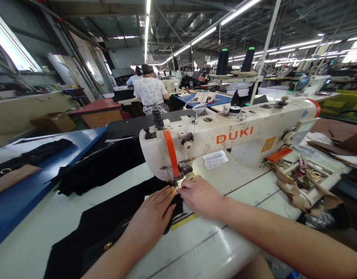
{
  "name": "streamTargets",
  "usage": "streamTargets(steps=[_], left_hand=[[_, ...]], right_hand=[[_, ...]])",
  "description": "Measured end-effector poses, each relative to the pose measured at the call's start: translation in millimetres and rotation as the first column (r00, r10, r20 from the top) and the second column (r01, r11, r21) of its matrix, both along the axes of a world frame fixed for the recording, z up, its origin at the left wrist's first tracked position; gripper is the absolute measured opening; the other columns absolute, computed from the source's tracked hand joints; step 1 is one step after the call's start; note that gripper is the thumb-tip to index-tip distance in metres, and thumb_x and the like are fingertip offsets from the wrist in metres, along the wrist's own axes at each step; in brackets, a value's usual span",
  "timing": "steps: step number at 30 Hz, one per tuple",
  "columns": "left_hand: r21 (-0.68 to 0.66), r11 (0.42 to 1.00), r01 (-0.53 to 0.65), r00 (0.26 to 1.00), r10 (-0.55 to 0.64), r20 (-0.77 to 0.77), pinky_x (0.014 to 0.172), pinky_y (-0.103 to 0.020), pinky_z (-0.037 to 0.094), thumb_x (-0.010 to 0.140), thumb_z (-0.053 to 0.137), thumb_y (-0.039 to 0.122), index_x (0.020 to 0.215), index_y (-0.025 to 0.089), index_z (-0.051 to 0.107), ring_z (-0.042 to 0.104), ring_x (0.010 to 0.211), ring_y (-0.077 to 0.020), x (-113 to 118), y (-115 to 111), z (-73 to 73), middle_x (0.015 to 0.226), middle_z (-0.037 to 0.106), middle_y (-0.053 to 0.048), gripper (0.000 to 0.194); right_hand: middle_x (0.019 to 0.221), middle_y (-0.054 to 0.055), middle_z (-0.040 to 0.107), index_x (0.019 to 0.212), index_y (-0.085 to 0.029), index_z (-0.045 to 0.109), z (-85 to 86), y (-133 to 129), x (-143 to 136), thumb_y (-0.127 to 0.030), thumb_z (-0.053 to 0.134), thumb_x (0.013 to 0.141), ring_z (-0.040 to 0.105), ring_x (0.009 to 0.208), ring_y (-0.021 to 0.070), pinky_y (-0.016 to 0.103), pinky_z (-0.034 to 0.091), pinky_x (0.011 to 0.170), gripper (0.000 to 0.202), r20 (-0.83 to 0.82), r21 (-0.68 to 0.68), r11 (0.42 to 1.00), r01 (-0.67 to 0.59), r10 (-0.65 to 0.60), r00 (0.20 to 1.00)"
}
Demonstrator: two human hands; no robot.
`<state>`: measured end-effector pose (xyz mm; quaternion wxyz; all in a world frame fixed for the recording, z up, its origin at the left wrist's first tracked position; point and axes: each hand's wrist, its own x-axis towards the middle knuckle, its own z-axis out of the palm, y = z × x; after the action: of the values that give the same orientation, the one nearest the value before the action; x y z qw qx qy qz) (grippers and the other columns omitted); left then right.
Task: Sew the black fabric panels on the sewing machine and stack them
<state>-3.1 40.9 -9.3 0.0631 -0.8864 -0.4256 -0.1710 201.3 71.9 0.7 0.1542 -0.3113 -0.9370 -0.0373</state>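
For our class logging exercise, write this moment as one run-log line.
sewing machine: white, marked DUKI | left hand: on black fabric | right hand: beside left hand, at machine's needle end

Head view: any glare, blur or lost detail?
Head view: the long white ceiling lights and slanted glass window glare nearly white; in that head view, the flat black fabric beneath the left hand keeps little detail; head view again, the distant dark-clothed worker looks soft.

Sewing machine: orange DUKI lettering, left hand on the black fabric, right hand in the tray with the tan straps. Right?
One error: the right hand. The head view shows it beside the presser-foot area of the sewing machine, close to the left hand's fingertips. Orange lettering and left hand on the black fabric stand.
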Motion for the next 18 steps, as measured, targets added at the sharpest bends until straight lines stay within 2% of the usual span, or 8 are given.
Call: streamTargets(steps=[4,10,18], left_hand=[[-0.017,1.0,-0.019,1.0,0.019,0.013,0.102,-0.04,0.048,0.096,0.039,0.033,0.123,0.017,0.062,0.06,0.117,-0.0227,1.1,-1.2,1.0,0.127,0.065,-0.009,0.039],[-0.023,1.0,-0.008,0.999,0.009,0.035,0.101,-0.042,0.049,0.096,0.039,0.032,0.123,0.014,0.062,0.061,0.116,-0.0241,1.9,-2.1,2.6,0.125,0.066,-0.011,0.04],[-0.054,0.998,-0.02,0.997,0.024,0.069,0.102,-0.045,0.049,0.094,0.044,0.032,0.124,0.016,0.062,0.06,0.118,-0.0258,0.7,6.8,3.2,0.127,0.064,-0.01,0.038]], right_hand=[[0.085,0.006,0.061,0.09,-0.013,0.065,-1.7,-2.1,0.7,-0.015,0.052,0.093,0.05,0.08,0.0195,0.032,0.039,0.074,0.014,-0.021,0.016,1.0,-0.012,0.012,1.0],[0.083,0.007,0.06,0.087,-0.013,0.066,-3.6,-5.1,1.2,-0.014,0.055,0.091,0.049,0.081,0.0198,0.032,0.039,0.076,0.012,-0.04,0.028,0.999,-0.032,0.033,0.999],[0.085,0.007,0.06,0.085,-0.013,0.064,-2.7,-3.0,0.5,-0.014,0.053,0.091,0.049,0.083,0.0202,0.032,0.039,0.076,0.013,-0.035,0.026,0.999,-0.022,0.023,0.999]])
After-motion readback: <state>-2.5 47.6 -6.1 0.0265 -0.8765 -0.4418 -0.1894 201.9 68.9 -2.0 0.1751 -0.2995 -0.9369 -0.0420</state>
